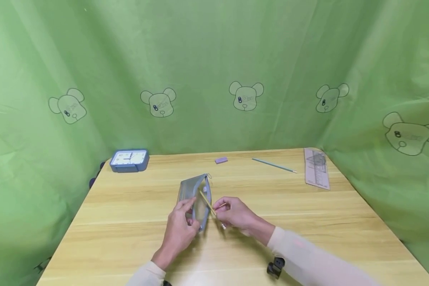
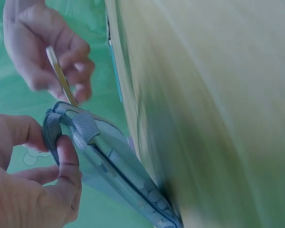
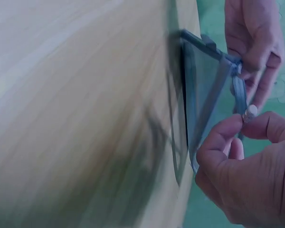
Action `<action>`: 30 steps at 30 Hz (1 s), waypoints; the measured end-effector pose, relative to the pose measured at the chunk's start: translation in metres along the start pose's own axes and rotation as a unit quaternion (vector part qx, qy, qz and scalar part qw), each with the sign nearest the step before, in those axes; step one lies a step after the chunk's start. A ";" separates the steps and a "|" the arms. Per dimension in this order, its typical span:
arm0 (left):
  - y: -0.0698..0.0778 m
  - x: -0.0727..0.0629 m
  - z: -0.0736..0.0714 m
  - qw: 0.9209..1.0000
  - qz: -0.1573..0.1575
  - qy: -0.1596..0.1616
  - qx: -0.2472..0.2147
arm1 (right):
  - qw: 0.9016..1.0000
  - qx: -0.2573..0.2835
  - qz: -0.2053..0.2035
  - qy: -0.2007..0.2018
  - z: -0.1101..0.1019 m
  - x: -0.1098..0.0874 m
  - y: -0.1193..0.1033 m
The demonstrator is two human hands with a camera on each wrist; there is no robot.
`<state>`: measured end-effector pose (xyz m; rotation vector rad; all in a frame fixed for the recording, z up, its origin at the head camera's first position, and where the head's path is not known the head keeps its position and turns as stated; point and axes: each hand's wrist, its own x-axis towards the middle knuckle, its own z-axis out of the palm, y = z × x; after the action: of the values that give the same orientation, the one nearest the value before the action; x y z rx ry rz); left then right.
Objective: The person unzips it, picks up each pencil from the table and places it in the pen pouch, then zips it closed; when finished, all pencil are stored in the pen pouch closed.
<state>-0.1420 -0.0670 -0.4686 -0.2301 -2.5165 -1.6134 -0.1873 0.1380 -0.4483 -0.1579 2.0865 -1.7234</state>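
A blue-grey zippered pencil pouch (image 1: 189, 186) stands on the table with its mouth spread apart, facing right. My left hand (image 1: 180, 226) pinches the edge of the pouch at its near end, thumb and fingers on the zipper band (image 2: 52, 130). In my right hand (image 1: 236, 214) is a yellow pencil (image 1: 208, 203), held between thumb and fingers near its white eraser end (image 3: 250, 112). The pencil slants up and left, its far end inside the pouch mouth. The left wrist view shows the right hand just beyond the pouch.
A purple eraser (image 1: 221, 160) and a teal pencil (image 1: 273, 165) lie toward the back of the table (image 1: 136, 206). At the back right is a clear ruler set (image 1: 316, 169). A blue clock (image 1: 129, 160) stands at the back left corner. Green curtain (image 1: 200, 59) surrounds the table.
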 end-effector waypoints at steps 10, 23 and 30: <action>0.001 0.000 0.006 1.000 0.004 -0.015 -0.008 | 0.995 0.012 0.005 0.096 0.035 0.032 -0.005; -0.003 0.003 0.006 1.000 -0.003 -0.008 -0.016 | 0.994 -0.081 -0.028 0.069 0.050 0.038 -0.005; -0.003 0.003 0.005 1.000 -0.008 -0.010 -0.021 | 0.992 -0.091 -0.065 0.064 0.031 0.035 0.001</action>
<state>-0.1458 -0.0634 -0.4726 -0.2329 -2.5067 -1.6781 -0.2064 0.0983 -0.4621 -0.2484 2.3761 -1.6524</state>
